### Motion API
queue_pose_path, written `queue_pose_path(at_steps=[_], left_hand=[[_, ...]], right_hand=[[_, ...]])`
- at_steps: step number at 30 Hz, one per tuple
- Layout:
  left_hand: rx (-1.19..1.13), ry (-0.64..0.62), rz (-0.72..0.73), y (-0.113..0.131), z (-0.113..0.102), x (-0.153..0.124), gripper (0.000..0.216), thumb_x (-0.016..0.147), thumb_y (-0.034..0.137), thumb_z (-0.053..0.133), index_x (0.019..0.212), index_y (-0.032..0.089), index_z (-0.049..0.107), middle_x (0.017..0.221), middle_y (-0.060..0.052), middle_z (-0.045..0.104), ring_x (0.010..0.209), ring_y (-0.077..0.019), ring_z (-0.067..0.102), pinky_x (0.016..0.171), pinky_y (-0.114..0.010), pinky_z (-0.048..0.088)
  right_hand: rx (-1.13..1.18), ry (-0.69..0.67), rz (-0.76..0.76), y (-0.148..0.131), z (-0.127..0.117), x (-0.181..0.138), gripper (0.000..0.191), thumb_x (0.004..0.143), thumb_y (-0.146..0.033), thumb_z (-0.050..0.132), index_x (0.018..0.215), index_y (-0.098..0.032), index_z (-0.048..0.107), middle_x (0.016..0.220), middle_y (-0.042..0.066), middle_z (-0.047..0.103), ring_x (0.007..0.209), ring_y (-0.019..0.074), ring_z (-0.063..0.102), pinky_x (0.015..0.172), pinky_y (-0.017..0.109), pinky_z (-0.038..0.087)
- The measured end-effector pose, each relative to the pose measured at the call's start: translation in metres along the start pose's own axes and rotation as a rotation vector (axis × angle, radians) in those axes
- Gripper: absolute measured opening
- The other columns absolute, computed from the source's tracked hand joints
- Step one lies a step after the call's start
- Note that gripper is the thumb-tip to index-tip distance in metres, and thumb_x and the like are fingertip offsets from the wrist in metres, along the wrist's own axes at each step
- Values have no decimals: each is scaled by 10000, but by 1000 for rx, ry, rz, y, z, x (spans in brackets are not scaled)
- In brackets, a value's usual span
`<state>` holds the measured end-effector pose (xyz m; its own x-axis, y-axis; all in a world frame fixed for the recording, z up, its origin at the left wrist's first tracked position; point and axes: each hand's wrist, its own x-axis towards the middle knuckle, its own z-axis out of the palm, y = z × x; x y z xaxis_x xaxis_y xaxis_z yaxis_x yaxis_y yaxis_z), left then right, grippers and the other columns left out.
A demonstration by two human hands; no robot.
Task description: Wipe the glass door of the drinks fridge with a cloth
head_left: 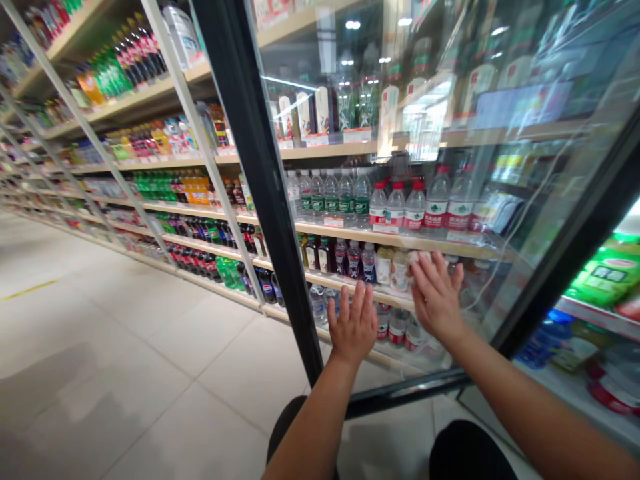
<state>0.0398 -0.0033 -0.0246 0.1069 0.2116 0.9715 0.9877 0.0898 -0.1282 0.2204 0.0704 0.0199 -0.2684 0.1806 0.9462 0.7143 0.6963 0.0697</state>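
A glass cooler door [400, 200] in a black frame [260, 187] stands in front of me, swung part way out. My left hand [353, 327] lies flat against the lower glass with fingers spread. My right hand [436, 297] presses the glass just to its right, fingers also stretched out. Neither hand holds anything. Behind the glass, water bottles with red labels [415, 207] and green labels [330, 193] stand on a shelf [380, 237]. Small drink bottles [355, 260] stand one shelf lower.
A long row of glass-fronted coolers [150, 193] with soft drinks runs off to the left. Pale tiled floor [125, 347] spreads to my left. At right, the open cooler interior shows green packs [607, 273] and shelves. My dark-clad knees [465, 453] are at the bottom.
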Motion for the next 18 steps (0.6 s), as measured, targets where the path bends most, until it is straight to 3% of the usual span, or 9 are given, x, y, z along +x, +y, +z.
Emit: queue_pose_path(at_steps=[4, 8, 11, 16, 18], left_hand=[[8, 11, 9, 0, -1, 2, 620, 911, 295, 549, 1493, 177, 370, 1380, -104, 576, 1481, -239, 239, 1244, -474, 101], [10, 13, 17, 0, -2, 4, 626, 909, 283, 552, 1494, 164, 366, 1372, -107, 586, 1496, -246, 185, 1242, -483, 115], [15, 10, 16, 0, -1, 4, 622, 910, 287, 551, 1493, 170, 370, 1395, -114, 563, 1494, -247, 194, 1242, -482, 122], [18, 27, 10, 0, 1, 4, 654, 897, 269, 572, 1504, 178, 346, 1406, -122, 552, 1486, -254, 216, 1239, -494, 134], [15, 20, 13, 0, 0, 4, 656, 901, 272, 570, 1508, 185, 339, 1415, -121, 542, 1484, -258, 224, 1238, -497, 135]], right_hand=[[-23, 84, 181, 17, -7, 18, 605, 970, -211, 415, 1548, -289, 256, 1578, 107, 372, 1514, 270, 211, 1208, 598, 107], [-31, 40, 104, 17, 6, -37, 646, 937, -157, 464, 1544, -250, 263, 1550, 158, 405, 1509, 271, 221, 1198, 579, 194], [-36, -28, 57, 26, 10, -62, 605, 923, -164, 482, 1502, -283, 351, 1513, 128, 470, 1482, 269, 299, 1205, 590, 158], [-18, 89, 320, 61, -3, -22, 560, 956, -274, 421, 1509, -231, 346, 1564, 155, 379, 1508, 292, 230, 1183, 640, 128], [1, 114, 405, 66, -3, -22, 568, 968, -304, 400, 1524, -224, 314, 1579, 168, 342, 1511, 294, 220, 1171, 644, 158]])
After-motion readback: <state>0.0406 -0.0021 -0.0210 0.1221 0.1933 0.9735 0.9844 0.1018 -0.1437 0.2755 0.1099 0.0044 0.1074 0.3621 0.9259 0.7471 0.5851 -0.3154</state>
